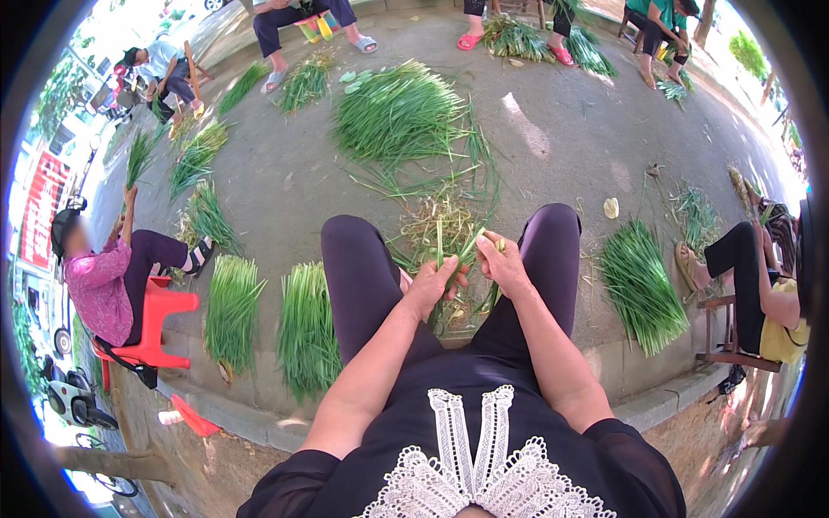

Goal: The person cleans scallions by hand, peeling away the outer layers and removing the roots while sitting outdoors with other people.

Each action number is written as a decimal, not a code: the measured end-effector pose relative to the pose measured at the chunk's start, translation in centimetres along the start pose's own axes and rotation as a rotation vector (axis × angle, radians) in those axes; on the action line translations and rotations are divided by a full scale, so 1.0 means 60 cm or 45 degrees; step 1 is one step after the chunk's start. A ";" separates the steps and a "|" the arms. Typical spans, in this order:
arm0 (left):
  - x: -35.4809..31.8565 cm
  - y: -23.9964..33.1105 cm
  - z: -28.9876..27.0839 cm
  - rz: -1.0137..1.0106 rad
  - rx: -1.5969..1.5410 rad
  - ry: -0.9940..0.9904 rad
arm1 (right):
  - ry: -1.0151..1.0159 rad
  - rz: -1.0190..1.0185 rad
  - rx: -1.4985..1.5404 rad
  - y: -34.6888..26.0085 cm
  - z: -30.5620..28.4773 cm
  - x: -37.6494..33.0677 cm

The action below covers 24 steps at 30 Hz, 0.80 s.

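Observation:
My left hand (434, 285) is closed round a few garlic chives (439, 235), their pale ends sticking up past the thumb. Right beside it, my right hand (505, 263) pinches at green leaves between thumb and fingers. Both hands are between my knees, and the leaves' lower ends are partly hidden by them. Beneath and just beyond them lies a heap of yellowish trimmings (436, 216) on the ground. A large pile of garlic chives (397, 112) spreads farther out, pale ends to the right and top.
Two neat chive bundles (231, 315) lie left of my legs, and another bundle (643, 285) lies to the right. A person on a red plastic stool (160, 324) sits at the left, holding chives up. Other seated people with chives ring the pavement. A curb (250, 423) runs behind me.

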<state>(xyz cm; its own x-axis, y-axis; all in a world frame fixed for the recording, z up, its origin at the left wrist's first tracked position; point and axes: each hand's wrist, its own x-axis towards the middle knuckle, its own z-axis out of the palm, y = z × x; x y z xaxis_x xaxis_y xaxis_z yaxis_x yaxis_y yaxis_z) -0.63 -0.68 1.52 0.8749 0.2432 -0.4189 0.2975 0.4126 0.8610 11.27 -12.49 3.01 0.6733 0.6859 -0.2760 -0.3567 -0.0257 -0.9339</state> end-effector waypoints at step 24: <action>0.015 -0.023 -0.012 0.080 -0.046 0.241 | -0.033 -0.462 -0.984 0.007 0.015 -0.018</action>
<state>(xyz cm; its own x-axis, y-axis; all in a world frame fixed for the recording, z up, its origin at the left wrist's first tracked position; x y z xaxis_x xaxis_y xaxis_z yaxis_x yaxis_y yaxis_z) -0.55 -0.40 -0.26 0.8029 0.4283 -0.4146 0.2280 0.4220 0.8775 9.80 -12.59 3.16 0.6418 0.7639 0.0664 0.4265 -0.2836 -0.8589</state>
